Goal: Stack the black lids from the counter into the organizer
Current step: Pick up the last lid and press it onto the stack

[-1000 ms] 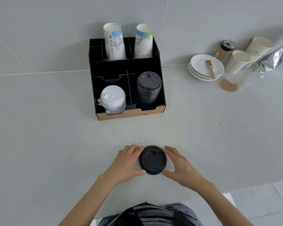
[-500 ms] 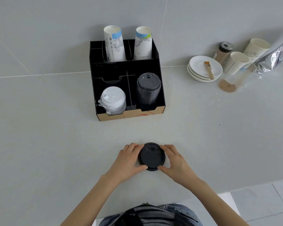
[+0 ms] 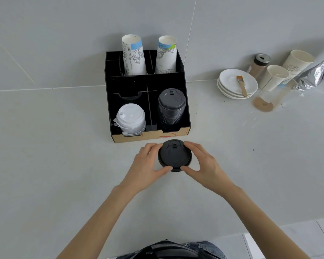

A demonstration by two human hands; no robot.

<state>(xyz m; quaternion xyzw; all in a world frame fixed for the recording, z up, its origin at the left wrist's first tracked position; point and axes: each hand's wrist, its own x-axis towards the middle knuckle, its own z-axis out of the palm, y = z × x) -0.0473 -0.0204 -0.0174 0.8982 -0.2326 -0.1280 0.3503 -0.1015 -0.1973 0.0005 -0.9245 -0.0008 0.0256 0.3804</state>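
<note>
done: tall black lid stack (image 3: 171, 107) in organizer (image 3: 183, 75) | now: left hand (image 3: 148, 165), right hand (image 3: 202, 165) grip black lids (image 3: 174, 156) together | left: seat them on stack

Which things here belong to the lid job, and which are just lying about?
Part of the job:
black lid, held by left hand and right hand
black lid stack
organizer

Just lying about:
white lids
paper cups
saucers with brush
shaker
foil bag
</note>
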